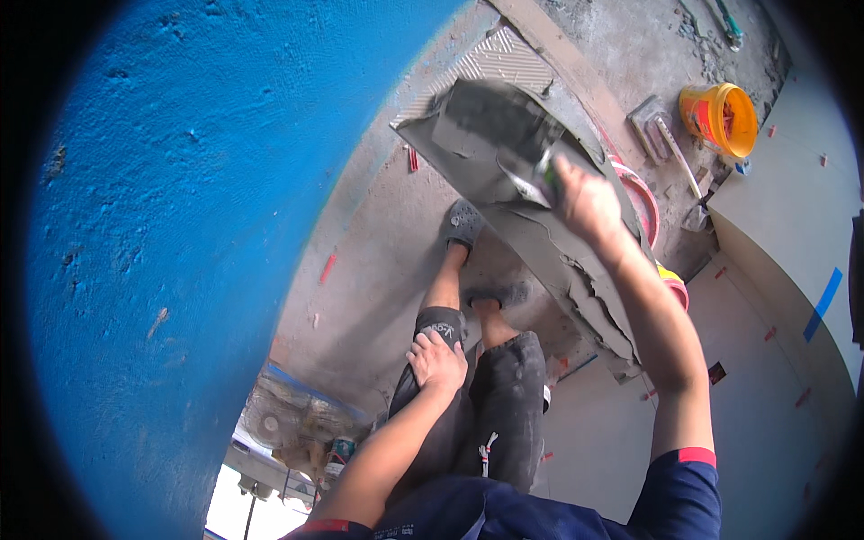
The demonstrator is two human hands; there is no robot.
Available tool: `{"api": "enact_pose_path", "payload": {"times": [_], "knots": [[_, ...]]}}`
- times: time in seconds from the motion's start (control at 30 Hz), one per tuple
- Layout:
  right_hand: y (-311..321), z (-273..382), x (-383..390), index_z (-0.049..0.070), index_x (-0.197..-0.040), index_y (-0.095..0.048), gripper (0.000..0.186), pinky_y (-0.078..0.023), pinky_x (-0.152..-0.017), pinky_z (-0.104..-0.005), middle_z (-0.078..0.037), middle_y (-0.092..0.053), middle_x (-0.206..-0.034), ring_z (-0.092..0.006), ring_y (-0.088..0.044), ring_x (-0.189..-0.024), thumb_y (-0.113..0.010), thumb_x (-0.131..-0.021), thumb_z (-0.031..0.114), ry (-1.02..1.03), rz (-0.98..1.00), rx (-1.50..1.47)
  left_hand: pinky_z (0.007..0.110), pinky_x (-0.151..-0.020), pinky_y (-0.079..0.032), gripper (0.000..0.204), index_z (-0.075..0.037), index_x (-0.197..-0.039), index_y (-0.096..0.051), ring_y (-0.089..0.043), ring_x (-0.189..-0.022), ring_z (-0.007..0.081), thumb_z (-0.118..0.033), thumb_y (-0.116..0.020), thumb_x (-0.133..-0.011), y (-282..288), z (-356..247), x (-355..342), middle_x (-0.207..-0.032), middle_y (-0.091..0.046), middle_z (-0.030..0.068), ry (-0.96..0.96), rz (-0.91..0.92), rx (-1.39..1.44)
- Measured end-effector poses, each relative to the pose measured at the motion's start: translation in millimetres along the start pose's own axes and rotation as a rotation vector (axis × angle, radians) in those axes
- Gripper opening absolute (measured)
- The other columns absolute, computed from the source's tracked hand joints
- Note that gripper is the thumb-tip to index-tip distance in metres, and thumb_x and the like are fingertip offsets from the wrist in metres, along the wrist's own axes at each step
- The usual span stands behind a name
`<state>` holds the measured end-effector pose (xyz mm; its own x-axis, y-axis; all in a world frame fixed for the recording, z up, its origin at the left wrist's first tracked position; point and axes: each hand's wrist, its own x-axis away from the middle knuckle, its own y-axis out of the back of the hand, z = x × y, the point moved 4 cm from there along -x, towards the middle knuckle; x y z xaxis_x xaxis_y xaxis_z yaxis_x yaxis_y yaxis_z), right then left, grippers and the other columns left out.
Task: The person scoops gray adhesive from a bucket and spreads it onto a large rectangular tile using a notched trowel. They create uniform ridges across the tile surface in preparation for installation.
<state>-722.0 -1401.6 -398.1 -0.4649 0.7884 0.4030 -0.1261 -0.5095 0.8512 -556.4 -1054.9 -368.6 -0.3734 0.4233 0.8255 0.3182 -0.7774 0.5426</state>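
Observation:
My right hand [589, 205] is closed round the handle of a trowel [529, 184], which is smeared by motion. Its blade is over a long slab [562, 256] coated with grey mortar, with smooth swept patches at the far end and thick ragged ridges toward the near right edge. My left hand [438, 363] lies on my left knee, fingers spread on the dark shorts, holding nothing. The slab's far left corner juts out past my left foot in its grey clog [463, 223].
A blue wall [180, 225] rises at the left. Combed mortar [508, 61] covers floor beyond the slab. At the right are a yellow bucket [740, 126], a flat trowel [650, 130], a partly hidden pink-rimmed bucket [641, 202] and pale tiles [603, 432] with red spacers.

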Motion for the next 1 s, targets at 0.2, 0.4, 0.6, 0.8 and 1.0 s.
{"api": "enact_pose_path", "payload": {"times": [0.2, 0.4, 0.6, 0.8, 1.0], "knots": [[-20.1, 0.8, 18.5, -0.002, -0.109, -0.056, 0.052, -0.050, -0.084, -0.0539, -0.034, -0.066, -0.101, -0.0518, -0.063, -0.101, -0.056, -0.101, 0.049, -0.349, 0.194, -0.588, 0.051, -0.100, -0.042, 0.051, 0.001, -0.117, -0.055, -0.058, -0.113, 0.0353, -0.042, -0.065, -0.092, 2.9, 1.3, -4.7, -0.118, -0.056, 0.0193, 0.025, 0.058, 0.034], [-13.1, -22.6, 54.0, 0.007, -0.108, -0.053, 0.041, -0.057, -0.062, -0.0497, -0.022, -0.068, -0.082, -0.0415, -0.069, -0.069, -0.061, -0.098, 0.046, -0.056, 0.154, 0.066, 0.050, -0.099, -0.043, 0.051, 0.000, -0.117, -0.054, -0.058, -0.113, 0.0357, -0.043, -0.065, -0.091, 8.2, 1.4, -3.9, -0.116, -0.056, 0.0194, 0.036, 0.045, 0.044], [17.8, -64.9, -12.1, 0.005, -0.099, -0.057, 0.044, -0.053, -0.055, -0.0434, -0.013, -0.062, -0.064, -0.0319, -0.068, -0.061, -0.059, -0.100, 0.049, -0.027, -0.215, -0.163, 0.049, -0.098, -0.044, 0.058, 0.002, -0.124, -0.053, -0.059, -0.112, 0.0353, -0.042, -0.067, -0.090, 4.5, 2.8, -3.4, -0.116, -0.057, 0.0197, 0.047, 0.039, 0.027], [23.9, -74.7, -50.8, 0.006, -0.087, -0.054, 0.057, -0.041, -0.039, -0.0298, -0.002, -0.053, -0.061, -0.0119, -0.052, -0.044, -0.053, -0.100, 0.062, -0.538, 0.257, -0.814, 0.049, -0.099, -0.044, 0.060, 0.003, -0.125, -0.052, -0.059, -0.112, 0.0346, -0.043, -0.066, -0.090, 4.5, 4.4, -5.8, -0.117, -0.057, 0.0196, 0.040, 0.056, 0.008], [9.2, -116.5, -51.4, 0.000, -0.114, -0.064, 0.058, -0.054, -0.073, -0.0469, -0.026, -0.070, -0.089, -0.0407, -0.068, -0.079, -0.056, -0.100, 0.056, -0.417, -0.105, -0.414, 0.050, -0.101, -0.043, 0.060, 0.003, -0.126, -0.051, -0.059, -0.113, 0.0350, -0.043, -0.066, -0.090, 12.4, 0.2, -6.9, -0.118, -0.057, 0.0200, 0.030, 0.056, 0.000]]}}
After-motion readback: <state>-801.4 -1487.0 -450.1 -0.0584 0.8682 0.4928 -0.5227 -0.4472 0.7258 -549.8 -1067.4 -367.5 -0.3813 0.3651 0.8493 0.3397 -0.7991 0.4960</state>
